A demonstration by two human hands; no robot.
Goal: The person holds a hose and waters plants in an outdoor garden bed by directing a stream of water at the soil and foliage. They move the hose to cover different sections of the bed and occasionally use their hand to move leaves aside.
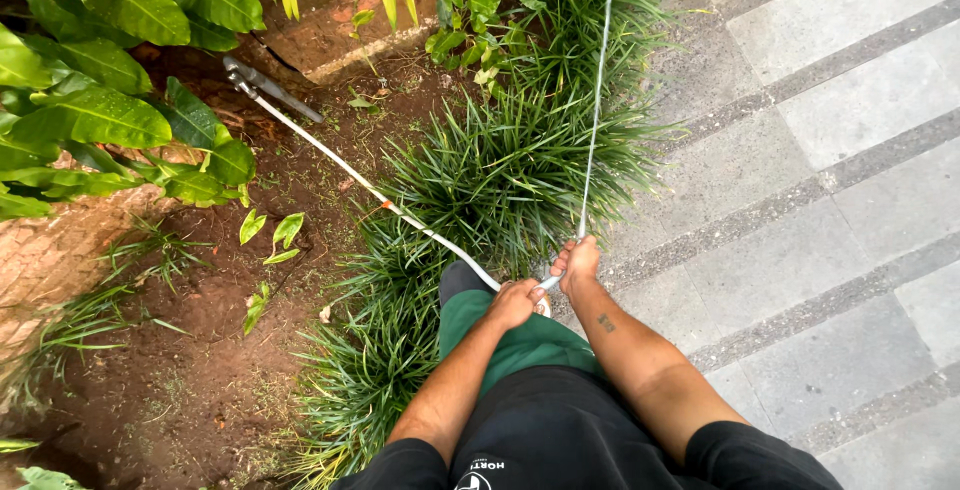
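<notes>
My left hand [515, 302] is closed around the near end of a long white pole [375, 193]. The pole runs low over the soil, up and to the left, to a dark grey metal tool head [262, 88] lying beside broad green leaves. My right hand [577, 258] sits just right of the left hand and is closed on a thin white cord [596, 100]. The cord stretches taut and leaves the top of the view. A short white piece shows between my two fists.
Clumps of grass-like plants [500, 170] grow between bare brown soil [200, 350] on the left and grey stone paving [820, 150] on the right. Broad-leaved plants [95, 115] fill the upper left. My green trouser leg [500, 340] stands in the grass.
</notes>
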